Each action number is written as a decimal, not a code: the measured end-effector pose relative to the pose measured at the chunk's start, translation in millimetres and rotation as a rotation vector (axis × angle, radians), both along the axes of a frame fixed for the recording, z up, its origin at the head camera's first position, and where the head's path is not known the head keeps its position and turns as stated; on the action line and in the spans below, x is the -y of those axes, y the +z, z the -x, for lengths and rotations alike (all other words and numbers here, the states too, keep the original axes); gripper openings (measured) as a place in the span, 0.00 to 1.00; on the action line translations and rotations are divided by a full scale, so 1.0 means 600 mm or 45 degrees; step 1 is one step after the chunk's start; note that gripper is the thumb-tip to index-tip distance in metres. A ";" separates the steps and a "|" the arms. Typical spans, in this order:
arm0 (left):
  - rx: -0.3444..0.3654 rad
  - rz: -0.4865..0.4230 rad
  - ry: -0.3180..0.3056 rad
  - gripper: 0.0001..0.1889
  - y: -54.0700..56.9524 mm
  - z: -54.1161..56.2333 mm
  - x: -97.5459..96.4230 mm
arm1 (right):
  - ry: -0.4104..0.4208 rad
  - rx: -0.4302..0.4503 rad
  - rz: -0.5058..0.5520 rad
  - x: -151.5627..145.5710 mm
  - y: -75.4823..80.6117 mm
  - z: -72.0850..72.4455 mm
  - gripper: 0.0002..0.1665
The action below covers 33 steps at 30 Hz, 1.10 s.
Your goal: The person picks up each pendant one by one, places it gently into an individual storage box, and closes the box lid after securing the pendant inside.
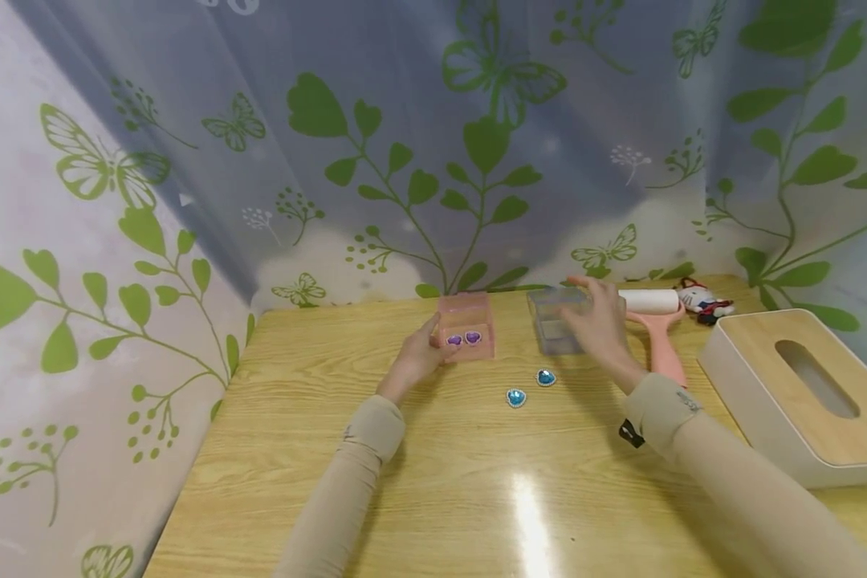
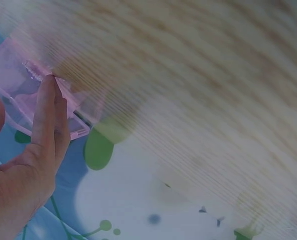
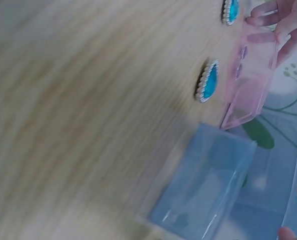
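My left hand (image 1: 417, 357) holds the left side of a pink see-through box (image 1: 466, 308), thumb toward the near side and fingers farther back. Two purple heart-shaped gems (image 1: 473, 338) lie inside it. My right hand (image 1: 601, 321) hovers at the right of a grey-blue see-through box (image 1: 549, 302), fingers spread and gripping nothing; only its fingertips (image 3: 287, 233) show in the right wrist view. Between the boxes and me, two blue heart gems with beaded silver rims lie on the table, one nearer (image 1: 516, 398) and one farther (image 1: 545, 377).
Right of the grey-blue box lies a lint roller (image 1: 665, 337) with a pink handle. Behind it sits a small doll (image 1: 702, 303). A wood-topped tissue box (image 1: 759, 353) stands at the right, and a small black object (image 1: 631, 433) lies under my right sleeve. Patterned curtain (image 1: 405, 233) borders the table's back.
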<state>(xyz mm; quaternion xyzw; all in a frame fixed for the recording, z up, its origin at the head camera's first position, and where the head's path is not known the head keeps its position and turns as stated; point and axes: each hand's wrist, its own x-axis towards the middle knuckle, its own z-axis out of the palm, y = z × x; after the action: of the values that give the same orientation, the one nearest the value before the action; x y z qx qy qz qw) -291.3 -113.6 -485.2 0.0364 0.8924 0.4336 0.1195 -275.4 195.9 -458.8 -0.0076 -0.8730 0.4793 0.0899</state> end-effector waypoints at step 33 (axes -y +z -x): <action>-0.292 0.125 -0.064 0.33 0.034 -0.024 -0.022 | 0.231 0.293 -0.043 -0.043 -0.051 -0.003 0.50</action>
<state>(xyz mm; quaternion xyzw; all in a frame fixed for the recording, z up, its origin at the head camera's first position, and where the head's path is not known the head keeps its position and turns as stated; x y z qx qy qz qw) -277.0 -100.6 -464.8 0.1024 0.9191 0.3793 0.0291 -273.4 221.7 -489.6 0.0179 -0.8827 0.4665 -0.0544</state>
